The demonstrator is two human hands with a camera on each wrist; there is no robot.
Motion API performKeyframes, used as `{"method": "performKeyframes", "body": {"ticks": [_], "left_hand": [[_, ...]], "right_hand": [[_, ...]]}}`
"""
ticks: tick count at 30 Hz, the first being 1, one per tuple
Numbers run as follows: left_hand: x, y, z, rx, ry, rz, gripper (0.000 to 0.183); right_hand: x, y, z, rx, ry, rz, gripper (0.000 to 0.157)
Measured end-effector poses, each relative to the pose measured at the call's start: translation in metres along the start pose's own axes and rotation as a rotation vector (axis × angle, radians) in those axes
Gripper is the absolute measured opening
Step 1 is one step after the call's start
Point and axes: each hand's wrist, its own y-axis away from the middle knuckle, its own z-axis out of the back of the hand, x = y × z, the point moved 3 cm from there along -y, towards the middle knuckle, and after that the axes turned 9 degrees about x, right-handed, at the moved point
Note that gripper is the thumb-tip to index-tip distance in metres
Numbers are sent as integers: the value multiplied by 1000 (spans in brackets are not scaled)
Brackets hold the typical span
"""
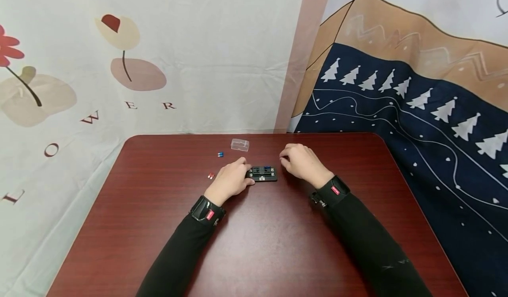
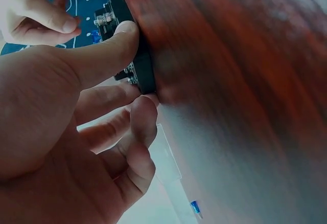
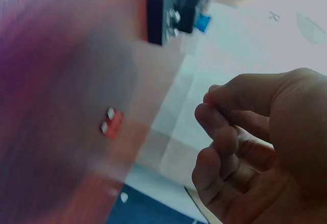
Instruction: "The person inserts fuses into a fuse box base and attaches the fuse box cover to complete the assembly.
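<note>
Reaching in from the near edge, two black sleeves (image 1: 170, 257) are cut off by the bottom of the head view, each ending in a wrist strap (image 1: 199, 208); the red tags (image 1: 210, 215) on the straps bear pale marks too small to read. The left hand (image 1: 229, 180) grips the left end of a black block (image 1: 262, 178) on the reddish-brown table (image 1: 254, 244), thumb on the near side and fingers on the far side — the left wrist view brings out metal screws (image 2: 104, 18) that are mere specks from the head. Just right of the block is the right hand (image 1: 303, 162), fingers curled and thumb close against the forefinger; whether anything is pinched there I cannot tell. A blue piece (image 1: 267, 167) sits at the block's far side, towards its right end. Only the right wrist view shows a red piece (image 3: 113, 123) with two pale prongs, lying right of the block and rather blurred. Left of the block lie another red piece (image 1: 211, 175) and, farther off, a loose blue piece (image 1: 220, 154). Beyond is a clear box (image 1: 240, 145), partly hidden by fingers in the left wrist view. Behind the table, a pale cloth (image 1: 230, 45) reads L, O, W, E, R — beside it, a navy cloth (image 1: 436, 151) with white trees
</note>
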Motion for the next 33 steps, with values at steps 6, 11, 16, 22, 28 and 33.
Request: {"method": "performKeyframes", "body": {"ticks": [6, 11, 16, 22, 28, 33], "left_hand": [[2, -2, -1, -6, -5, 2, 54], [3, -2, 0, -11, -3, -5, 54], [3, -1, 0, -11, -2, -1, 55], [2, -1, 0, -9, 3, 5, 54], [2, 0, 0, -1, 1, 7, 54], [1, 1, 0, 3, 4, 4, 55]], "right_hand": [[-15, 6, 17, -18, -30, -25, 22], [-25, 8, 21, 9, -23, -74, 22], [-33, 7, 13, 71, -5, -110, 21], [-43, 6, 0, 141, -2, -133, 22], [-47, 5, -6, 173, -6, -130, 24], [-45, 5, -10, 196, -4, -126, 24]]}}
